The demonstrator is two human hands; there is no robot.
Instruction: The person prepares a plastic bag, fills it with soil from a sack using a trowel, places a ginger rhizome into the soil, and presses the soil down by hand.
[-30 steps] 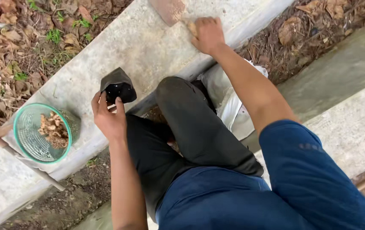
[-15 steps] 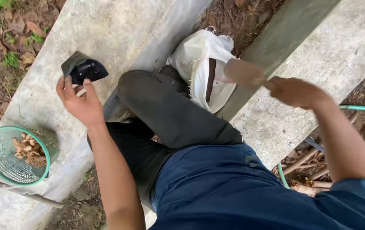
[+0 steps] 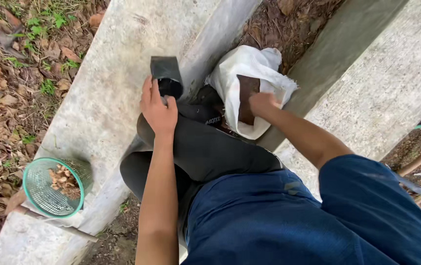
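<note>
Head view, looking down over my knees. My left hand grips a small black bag, fingers closed around its open mouth, holding it upright on the edge of the concrete slab, just above my left knee. My right hand reaches into the mouth of a white sack that sits between the two slabs, against dark soil inside it; whether the fingers are closed on anything I cannot tell. A green mesh basket holding brown chips stands on the slab, well apart at lower left. Dry leaves cover the ground beyond.
</note>
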